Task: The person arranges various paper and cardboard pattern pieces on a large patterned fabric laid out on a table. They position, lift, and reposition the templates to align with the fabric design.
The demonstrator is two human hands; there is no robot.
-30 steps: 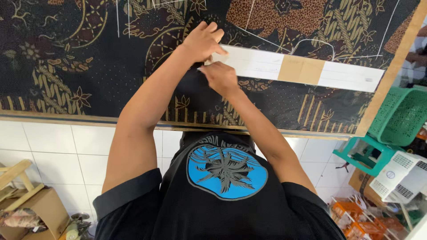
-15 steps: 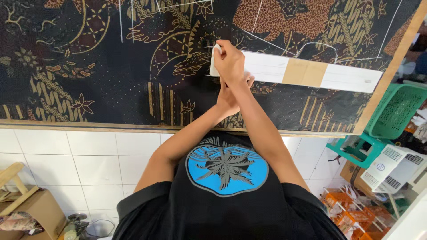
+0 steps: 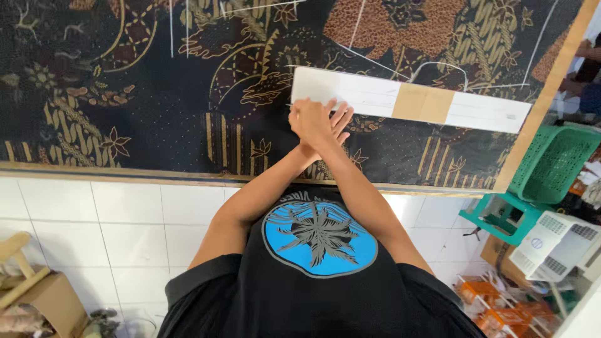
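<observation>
Slippage is your risk: the long white ruler [image 3: 410, 100] lies flat on the dark patterned cloth [image 3: 156, 94], and any sideways lean could skew it off the chalk lines. Your right hand [image 3: 311, 120] is closed over the ruler's near end, crossing above your left hand [image 3: 338, 125], whose fingers spread flat just beside it

Batik cloth [image 3: 156, 94]: black, gold-brown floral motifs, white lines. Strip [image 3: 410, 100]: white, tan middle. Basket [image 3: 554, 166]: green.
</observation>
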